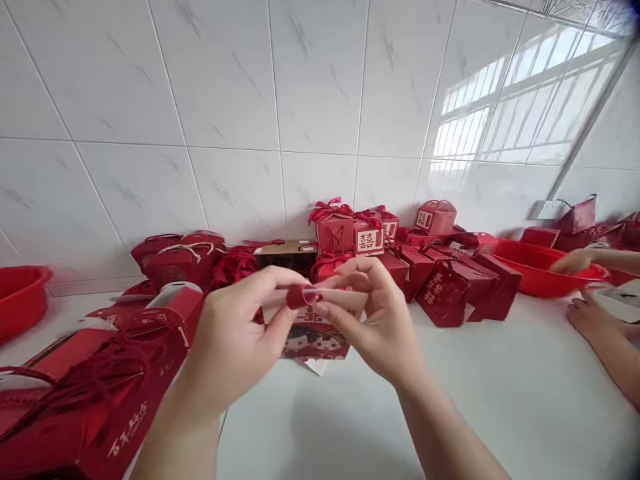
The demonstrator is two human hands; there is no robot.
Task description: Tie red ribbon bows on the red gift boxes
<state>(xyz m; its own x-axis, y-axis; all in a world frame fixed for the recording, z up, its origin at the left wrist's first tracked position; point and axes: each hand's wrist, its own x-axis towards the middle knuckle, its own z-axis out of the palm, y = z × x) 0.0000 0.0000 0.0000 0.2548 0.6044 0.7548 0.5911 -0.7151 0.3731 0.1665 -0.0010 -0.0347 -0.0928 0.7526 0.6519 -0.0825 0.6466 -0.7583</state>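
Note:
Between my hands, above the table, is a small red-and-cream gift box (pixel 316 341) printed with two cartoon faces and red characters. A loop of dark red ribbon (pixel 296 297) curls over its top edge. My left hand (pixel 245 327) pinches this ribbon between thumb and forefinger. On the other side my right hand (pixel 373 317) is closed, thumb and fingers pressed together at the top of the box near the ribbon's end. Whether those fingertips grip ribbon or box edge is hard to tell. A white paper corner (pixel 316 365) shows beneath the box.
Red gift boxes (pixel 75 413) crowd the left side. More boxes (pixel 335 233), some with bows, stand against the tiled wall. Loose red ribbons (pixel 235 267) lie behind my left hand. Red basins (pixel 530 267) (pixel 23 293) stand on both sides. Another person's hands (pixel 595 320) work at right.

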